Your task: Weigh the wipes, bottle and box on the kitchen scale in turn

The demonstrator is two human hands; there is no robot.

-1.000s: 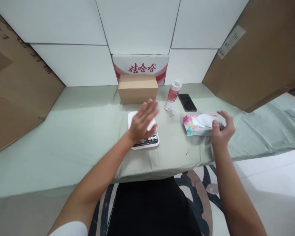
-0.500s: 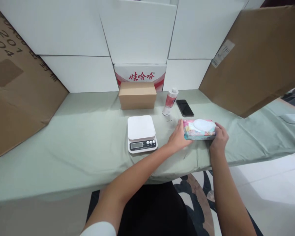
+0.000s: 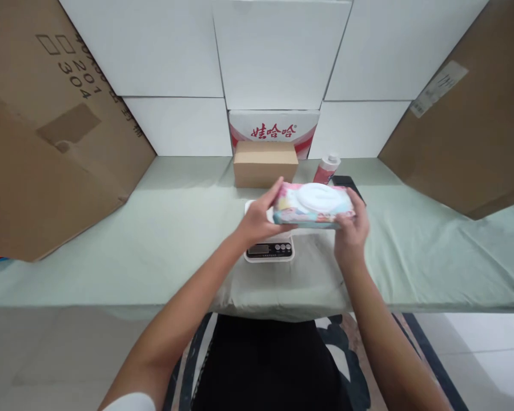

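Note:
Both of my hands hold a colourful pack of wet wipes [image 3: 312,204] with a round white lid, lifted above the table. My left hand [image 3: 257,218] grips its left end and my right hand [image 3: 350,229] grips its right end. The pack hovers over a white kitchen scale [image 3: 269,249], hiding most of the platform; the display and buttons show below it.
A green cloth covers the table [image 3: 154,228]. Behind the scale stands a small brown cardboard box [image 3: 264,164], a red-and-white bottle [image 3: 325,168] and a black phone [image 3: 346,182]. Large cardboard sheets [image 3: 47,131] lean at left and right; white panels form the back wall.
My left hand left the scale and took the pack's left end. Both hands lifted the pack from the table at the right and carried it leftward over the scale.

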